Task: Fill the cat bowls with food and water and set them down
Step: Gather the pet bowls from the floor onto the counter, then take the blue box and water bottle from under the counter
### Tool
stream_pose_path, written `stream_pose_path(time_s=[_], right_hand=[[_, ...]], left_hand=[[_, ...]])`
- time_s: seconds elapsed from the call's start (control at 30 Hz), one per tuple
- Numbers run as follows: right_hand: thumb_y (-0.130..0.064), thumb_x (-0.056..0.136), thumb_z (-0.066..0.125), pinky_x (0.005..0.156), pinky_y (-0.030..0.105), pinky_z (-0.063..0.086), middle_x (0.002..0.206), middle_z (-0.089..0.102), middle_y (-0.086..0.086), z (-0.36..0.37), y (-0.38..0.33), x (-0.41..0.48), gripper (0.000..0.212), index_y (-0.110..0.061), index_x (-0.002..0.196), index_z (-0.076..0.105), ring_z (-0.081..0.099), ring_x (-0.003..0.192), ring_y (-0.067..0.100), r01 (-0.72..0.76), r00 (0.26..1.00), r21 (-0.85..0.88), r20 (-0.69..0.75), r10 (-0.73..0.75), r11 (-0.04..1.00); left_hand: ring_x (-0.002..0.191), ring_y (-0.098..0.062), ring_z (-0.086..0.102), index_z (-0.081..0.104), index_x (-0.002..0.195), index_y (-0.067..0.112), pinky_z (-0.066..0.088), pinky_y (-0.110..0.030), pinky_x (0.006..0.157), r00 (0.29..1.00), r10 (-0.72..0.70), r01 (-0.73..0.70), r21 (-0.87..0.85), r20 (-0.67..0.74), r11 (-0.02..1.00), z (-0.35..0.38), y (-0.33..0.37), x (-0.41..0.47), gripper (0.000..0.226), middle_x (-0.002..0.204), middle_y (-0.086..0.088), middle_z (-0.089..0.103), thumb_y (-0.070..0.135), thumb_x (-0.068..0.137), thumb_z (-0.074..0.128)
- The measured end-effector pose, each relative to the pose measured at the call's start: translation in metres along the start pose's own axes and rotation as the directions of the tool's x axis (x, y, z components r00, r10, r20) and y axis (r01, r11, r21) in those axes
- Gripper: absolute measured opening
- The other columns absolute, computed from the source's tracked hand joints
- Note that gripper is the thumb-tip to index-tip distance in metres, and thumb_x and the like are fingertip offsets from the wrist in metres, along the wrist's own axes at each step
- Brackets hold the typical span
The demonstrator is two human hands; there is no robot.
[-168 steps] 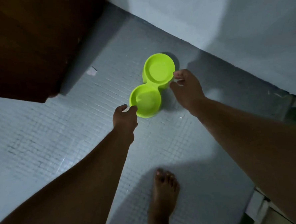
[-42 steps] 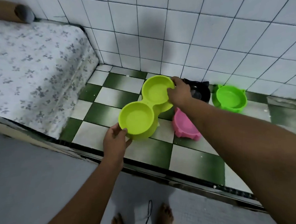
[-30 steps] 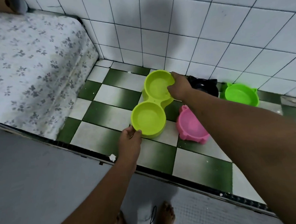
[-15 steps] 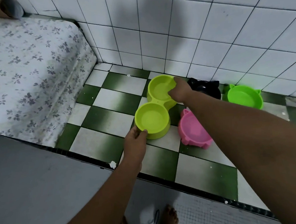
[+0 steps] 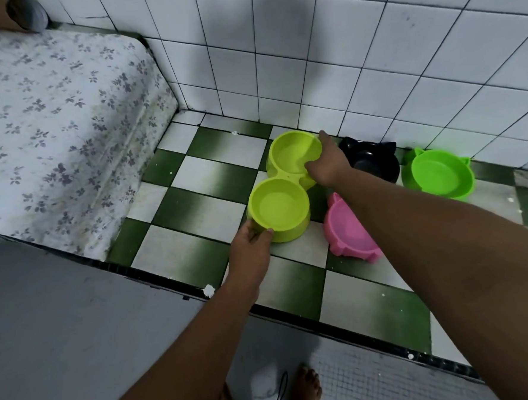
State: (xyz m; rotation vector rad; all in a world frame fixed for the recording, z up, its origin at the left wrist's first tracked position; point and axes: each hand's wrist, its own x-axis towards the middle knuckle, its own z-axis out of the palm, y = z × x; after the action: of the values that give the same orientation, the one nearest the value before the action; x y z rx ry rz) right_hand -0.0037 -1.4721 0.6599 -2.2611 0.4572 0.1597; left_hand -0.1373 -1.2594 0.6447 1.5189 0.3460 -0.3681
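A lime-yellow double cat bowl (image 5: 282, 195) sits on the green-and-white checkered floor near the tiled wall. Both of its cups seem to hold clear water. My left hand (image 5: 249, 250) grips the rim of the near cup, thumb over the edge. My right hand (image 5: 328, 165) grips the right rim of the far cup. A pink bowl (image 5: 348, 230) lies just right of the near cup, under my right forearm. A black bowl (image 5: 374, 162) and a bright green bowl (image 5: 439, 173) stand against the wall further right.
A mattress with a flowered sheet (image 5: 50, 120) fills the left side. A dark raised threshold (image 5: 294, 312) divides the checkered tiles from the grey floor where my bare feet (image 5: 305, 389) stand. The white tiled wall (image 5: 340, 56) closes off the back.
The double bowl was carried from a grey floor to this corner, then lowered from the air onto the checkered tiles beside the pink bowl. Both hands kept their hold on it.
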Motion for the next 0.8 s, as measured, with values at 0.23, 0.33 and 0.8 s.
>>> stream_pose_path(time_s=[0.23, 0.33, 0.8], right_hand=[[-0.013, 0.088, 0.064, 0.093, 0.026, 0.04, 0.142, 0.05, 0.015, -0.01, -0.006, -0.044, 0.072, -0.007, 0.151, 0.029, 0.05, 0.126, 0.031, 0.091, 0.981, 0.026, -0.172, -0.085, 0.996], [-0.014, 0.088, 0.065, 0.102, 0.026, 0.037, 0.145, 0.048, 0.016, -0.015, -0.014, -0.067, 0.071, -0.007, 0.15, 0.031, 0.047, 0.131, 0.031, 0.138, 0.965, 0.002, -0.227, -0.134, 0.99], [-0.018, 0.09, 0.062, 0.092, 0.017, 0.032, 0.14, 0.055, 0.01, 0.001, -0.043, -0.214, 0.053, -0.009, 0.139, 0.047, 0.051, 0.128, 0.026, 0.097, 0.937, 0.011, -0.337, -0.087, 0.995]], left_hand=[[0.123, -0.021, 0.06, 0.05, 0.147, 0.013, 0.05, -0.043, 0.107, 0.998, -0.044, 0.047, 0.073, -0.043, 0.996, -0.011, 0.005, -0.005, 0.05, 0.138, -0.006, 0.063, 0.014, 0.099, 0.063], [0.124, -0.022, 0.058, 0.051, 0.145, 0.013, 0.049, -0.041, 0.106, 0.999, -0.027, 0.029, 0.106, -0.023, 0.994, -0.018, 0.014, -0.008, 0.048, 0.14, -0.007, 0.06, 0.014, 0.099, 0.064], [0.081, -0.015, 0.059, 0.066, 0.118, 0.015, 0.047, -0.029, 0.072, 0.967, 0.194, -0.24, 0.343, 0.163, 0.908, -0.072, 0.05, -0.051, 0.023, 0.101, -0.004, 0.069, 0.019, 0.096, 0.065]])
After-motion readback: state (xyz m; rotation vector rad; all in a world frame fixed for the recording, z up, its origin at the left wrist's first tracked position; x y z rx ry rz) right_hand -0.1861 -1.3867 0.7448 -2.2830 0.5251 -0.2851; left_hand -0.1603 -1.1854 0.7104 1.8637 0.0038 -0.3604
